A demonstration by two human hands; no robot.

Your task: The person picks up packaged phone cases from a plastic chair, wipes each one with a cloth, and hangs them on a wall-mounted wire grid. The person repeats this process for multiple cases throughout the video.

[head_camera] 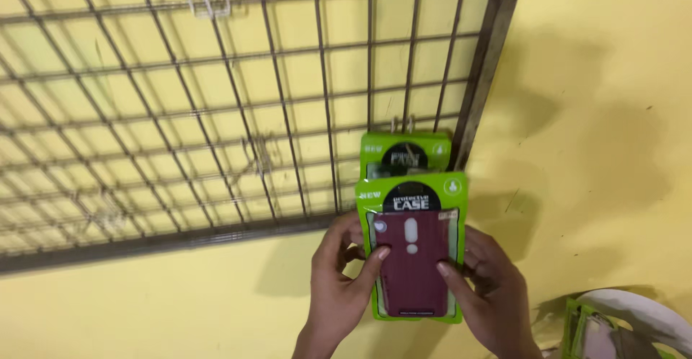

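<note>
While held up in front of the yellow wall [613, 114], the green packaged phone case [412, 247] with its dark red cover is gripped at both edges: left hand [339, 287] and right hand [490, 294], fingers [376, 258] closed around it. A second green pack [405, 153] is already hung on the wire grid [216, 99] just above; this one isn't hooked yet. More packs [584, 330] are seen lower right.

Green flat package [412, 247] with maroon phone case between my hands, matching green package [405, 154] hanging just behind, another green pack [577, 330] bottom right
</note>
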